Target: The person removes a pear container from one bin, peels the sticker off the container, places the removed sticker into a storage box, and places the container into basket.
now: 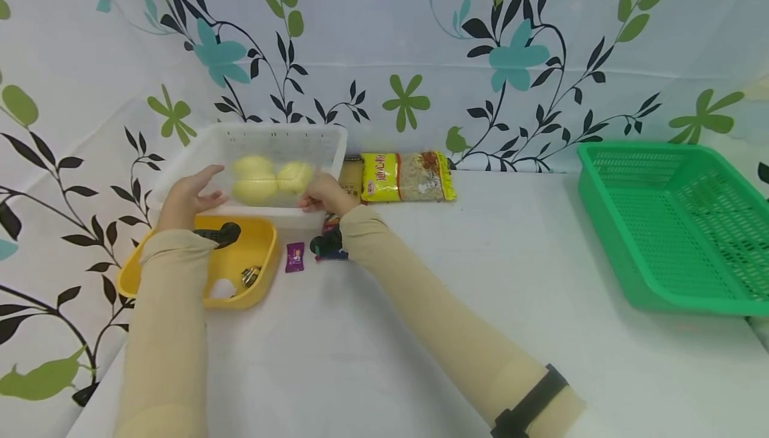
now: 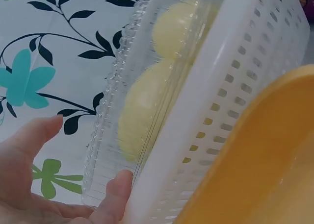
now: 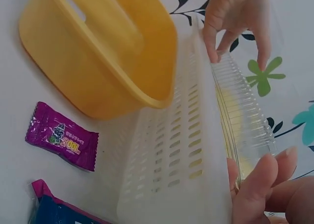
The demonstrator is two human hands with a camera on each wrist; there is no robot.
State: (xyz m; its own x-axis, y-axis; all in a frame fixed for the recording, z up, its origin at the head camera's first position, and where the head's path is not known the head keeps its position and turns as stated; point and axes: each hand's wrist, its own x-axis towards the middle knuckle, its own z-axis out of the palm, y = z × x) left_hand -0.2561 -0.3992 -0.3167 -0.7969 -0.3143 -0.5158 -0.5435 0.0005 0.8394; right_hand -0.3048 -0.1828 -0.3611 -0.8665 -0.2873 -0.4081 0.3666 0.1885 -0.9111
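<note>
A clear plastic box [image 2: 105, 150] with yellow rounded items [image 1: 255, 181] inside sits in the white basket [image 1: 282, 211]; what the items are cannot be told. At the box's left end is my left hand [image 1: 185, 197], its thumb spread apart and a fingertip touching the box near the basket rim, as the left wrist view shows. My right hand [image 1: 327, 194] pinches the box's right end by the basket's front corner. In the right wrist view, the right fingers [image 3: 255, 187] curl at the box's edge, partly inside the basket rim.
In front of the white basket stands a yellow bin [image 1: 264, 291] with small items. A purple candy packet [image 1: 295, 258] lies beside it. Bagged food [image 1: 408, 176] rests along the back, right of the white basket. A green basket [image 1: 637, 251] stands at the far right.
</note>
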